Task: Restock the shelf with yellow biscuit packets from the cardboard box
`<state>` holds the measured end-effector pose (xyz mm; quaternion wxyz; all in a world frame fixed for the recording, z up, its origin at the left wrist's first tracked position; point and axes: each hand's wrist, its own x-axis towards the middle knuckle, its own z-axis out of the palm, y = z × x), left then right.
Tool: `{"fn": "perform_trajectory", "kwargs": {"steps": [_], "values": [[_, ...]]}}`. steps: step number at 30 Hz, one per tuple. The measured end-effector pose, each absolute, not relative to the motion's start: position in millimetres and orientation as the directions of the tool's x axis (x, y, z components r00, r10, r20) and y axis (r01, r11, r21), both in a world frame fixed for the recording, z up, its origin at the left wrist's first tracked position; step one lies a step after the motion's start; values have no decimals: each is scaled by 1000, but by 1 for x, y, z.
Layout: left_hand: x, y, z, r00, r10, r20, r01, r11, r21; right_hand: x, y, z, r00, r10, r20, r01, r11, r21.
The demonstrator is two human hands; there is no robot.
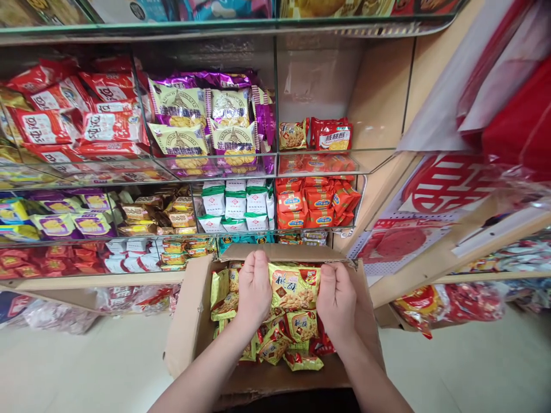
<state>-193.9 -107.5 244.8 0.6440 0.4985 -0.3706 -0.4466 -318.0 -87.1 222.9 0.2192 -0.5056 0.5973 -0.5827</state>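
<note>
A yellow snack packet [294,287] with red corners is stretched level between my two hands, over an open cardboard box [183,330]. My left hand [255,287] pinches its left end, and my right hand [337,295] pinches its right end. Both hands are closed, fingertips folded out of sight. Inside the box, below the held packet, lie several similar yellow packets [302,326] and a red one at the right, partly hidden by my right hand.
Glass-fronted shelves stand ahead, holding red packets [51,126], purple and cream biscuit packets [230,109], and orange packets [318,198]. One compartment holds a few yellow and red packets [331,135]. Red plastic-wrapped goods [519,115] hang at the right.
</note>
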Motion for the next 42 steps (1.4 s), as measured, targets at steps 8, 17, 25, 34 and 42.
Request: {"fn": "perform_trajectory", "kwargs": {"steps": [8,17,25,34,42], "values": [[-201,-105,264,1,-935,-354,524,-301,797,-305,-93,241,-288,-903,-317,418,179,-890],[-201,-127,297,123,-980,158,245,184,952,-324,-101,253,-221,-960,171,290,-232,-929],[-170,-161,381,-148,-572,806,-525,737,427,-370,-137,372,-31,-876,481,-101,-476,-874],[-137,-243,413,-754,-294,588,-649,472,-596,-360,-281,438,17,-861,508,-936,-192,-295],[-141,-243,402,-668,-308,678,-739,387,-552,-324,-355,430,184,-945,270,-980,-197,-20]]}}
